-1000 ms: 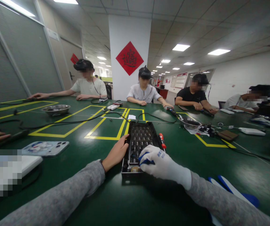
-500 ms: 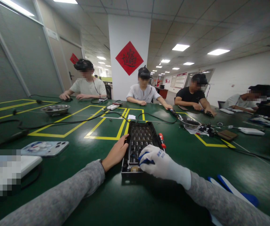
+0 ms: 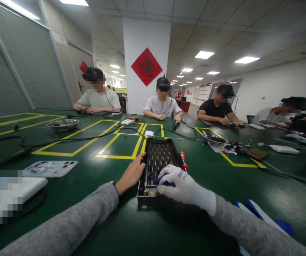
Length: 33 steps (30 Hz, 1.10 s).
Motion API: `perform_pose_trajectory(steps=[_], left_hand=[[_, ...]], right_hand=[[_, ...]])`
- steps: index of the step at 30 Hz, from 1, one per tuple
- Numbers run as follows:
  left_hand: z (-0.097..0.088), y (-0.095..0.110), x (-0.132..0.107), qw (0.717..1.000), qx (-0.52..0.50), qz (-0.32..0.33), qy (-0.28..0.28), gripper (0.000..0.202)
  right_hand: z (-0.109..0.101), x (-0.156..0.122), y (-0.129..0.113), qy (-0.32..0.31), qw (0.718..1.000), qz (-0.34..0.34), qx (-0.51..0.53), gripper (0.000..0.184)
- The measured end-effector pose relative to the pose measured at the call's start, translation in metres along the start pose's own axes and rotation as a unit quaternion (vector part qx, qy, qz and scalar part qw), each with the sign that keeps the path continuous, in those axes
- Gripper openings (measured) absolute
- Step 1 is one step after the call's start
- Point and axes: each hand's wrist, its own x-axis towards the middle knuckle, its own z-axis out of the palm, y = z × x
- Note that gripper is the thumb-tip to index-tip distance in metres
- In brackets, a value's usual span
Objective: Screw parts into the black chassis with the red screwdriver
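Note:
In the head view, a black bit case (image 3: 159,151) lies lengthwise in front of me on the green table, with rows of small metal bits in it. My left hand (image 3: 132,174), bare, holds the case's left side, its thumb along the edge. My right hand (image 3: 175,183) wears a white glove with blue fingertips. Its fingers are bent together over the near right part of the case; what they hold, if anything, is hidden. A red-handled screwdriver (image 3: 183,160) lies just right of the case.
A phone (image 3: 50,168) and a white device (image 3: 11,199) are at left. A blue-and-white glove (image 3: 267,217) lies by my right forearm. Metal bowls (image 3: 63,124) stand farther off. Cables cross the table (image 3: 110,209). Several people sit opposite, one holding a dark tool (image 3: 176,124).
My hands and the case have hardly moved. The person opposite in the middle has brought the dark tool leftward, away from the bowl. The person at left has drawn their hands closer together.

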Motion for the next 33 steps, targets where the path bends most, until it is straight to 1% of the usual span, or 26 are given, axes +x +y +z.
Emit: perform_pose_trajectory(steps=[3, 6, 11, 14, 16, 17, 19, 21, 23, 26, 28, 31, 33], left_hand=[[0.0, 0.0, 0.0, 1.0, 0.0, 0.001, 0.0, 0.052], [0.0, -0.001, 0.0, 1.0, -0.001, -0.003, 0.001, 0.052], [0.0, -0.003, 0.001, 1.0, -0.009, 0.0, 0.0, 0.052], [0.001, -0.004, 0.001, 1.0, -0.013, 0.0, 0.005, 0.051], [0.001, -0.004, 0.001, 1.0, -0.014, -0.002, 0.005, 0.051], [0.001, -0.005, 0.001, 1.0, -0.015, -0.003, 0.006, 0.051], [0.001, -0.005, 0.001, 1.0, -0.013, -0.001, 0.007, 0.051], [0.001, -0.005, 0.002, 1.0, -0.011, 0.001, 0.009, 0.05], [0.002, -0.005, 0.002, 1.0, -0.008, 0.0, 0.011, 0.05], [0.001, -0.005, 0.002, 1.0, -0.006, -0.004, 0.01, 0.05], [0.0, -0.002, 0.001, 1.0, -0.001, 0.001, 0.013, 0.049], [-0.005, 0.007, -0.002, 0.998, 0.021, 0.042, 0.045, 0.043], [-0.01, 0.015, -0.005, 0.993, 0.045, 0.071, 0.079, 0.03]], right_hand=[[-0.002, -0.001, 0.0, 0.009, 1.0, 0.005, 0.016, 0.032], [-0.002, -0.002, -0.001, 0.021, 0.999, 0.012, 0.034, 0.037], [-0.005, 0.0, -0.004, 0.06, 0.995, 0.043, 0.074, 0.036], [-0.014, 0.007, -0.001, 0.081, 0.99, 0.091, 0.069, 0.029], [-0.021, 0.017, 0.005, 0.063, 0.991, 0.117, 0.027, 0.032], [-0.023, 0.023, 0.01, 0.039, 0.992, 0.121, -0.001, 0.031], [-0.024, 0.039, 0.018, -0.031, 0.992, 0.109, -0.055, 0.024], [-0.018, 0.056, 0.024, -0.07, 0.987, 0.1, -0.106, 0.022], [-0.007, 0.072, 0.028, -0.096, 0.977, 0.088, -0.167, 0.025], [0.012, 0.089, 0.029, -0.107, 0.971, 0.081, -0.196, 0.027], [0.019, 0.092, 0.029, -0.104, 0.971, 0.078, -0.2, 0.024], [0.016, 0.085, 0.028, -0.076, 0.974, 0.079, -0.197, 0.022], [0.01, 0.076, 0.027, -0.047, 0.977, 0.086, -0.189, 0.023]])
